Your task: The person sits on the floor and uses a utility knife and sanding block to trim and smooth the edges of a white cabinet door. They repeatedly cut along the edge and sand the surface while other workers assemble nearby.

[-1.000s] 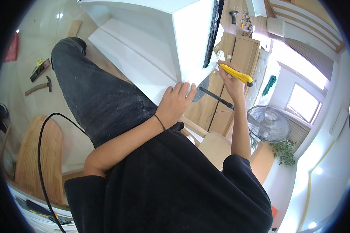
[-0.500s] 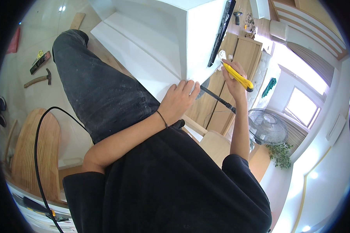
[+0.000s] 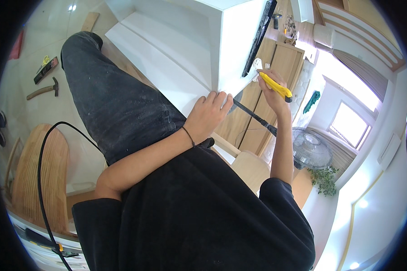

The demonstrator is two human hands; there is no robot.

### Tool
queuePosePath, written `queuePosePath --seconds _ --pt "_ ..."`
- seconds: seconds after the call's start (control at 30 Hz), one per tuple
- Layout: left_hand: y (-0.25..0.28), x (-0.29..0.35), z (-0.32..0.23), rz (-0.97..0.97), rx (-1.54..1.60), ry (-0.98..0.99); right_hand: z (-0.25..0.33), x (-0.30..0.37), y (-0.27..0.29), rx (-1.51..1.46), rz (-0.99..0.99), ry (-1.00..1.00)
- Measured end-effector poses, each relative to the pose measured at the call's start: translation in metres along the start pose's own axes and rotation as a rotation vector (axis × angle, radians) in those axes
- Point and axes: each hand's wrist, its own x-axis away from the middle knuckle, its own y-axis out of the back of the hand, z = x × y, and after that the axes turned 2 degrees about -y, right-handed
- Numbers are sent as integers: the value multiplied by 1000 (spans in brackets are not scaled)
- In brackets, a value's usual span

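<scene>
A white box-like cabinet piece (image 3: pixel 172 36) leans across my lap, its panels meeting at a corner near my hands. My left hand (image 3: pixel 207 116) is closed over the panel's edge at that corner, fingers bent over it. In my right hand (image 3: pixel 273 98) is a yellow utility knife (image 3: pixel 276 85), its front end pointing at the end of the white panel. Just beyond the tip sits a small white piece with holes (image 3: pixel 257 64). A long black strip (image 3: pixel 258 40) runs along the white panel's outer face. The blade itself is too small to make out.
On the floor at left lie a hammer (image 3: pixel 44 89), a black tool (image 3: pixel 46 71) and yellow-handled scissors (image 3: pixel 45 59). A rounded wooden board (image 3: pixel 40 176) and a black cable (image 3: pixel 41 180) are nearer. To the right stand a fan (image 3: pixel 311 148), a wooden cabinet (image 3: pixel 285 63) and a plant (image 3: pixel 324 180).
My right hand and the knife have shifted very slightly, staying near the panel's end. The left hand keeps its hold, and the view has moved a little.
</scene>
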Motion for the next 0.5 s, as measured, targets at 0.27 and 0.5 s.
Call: queuePosePath --seconds 0.27,0.5 --pt "0 0 -1 -1 -1 6 9 -6 11 49 122 25" --pt "1 5 -5 11 3 9 21 3 12 84 145 40"
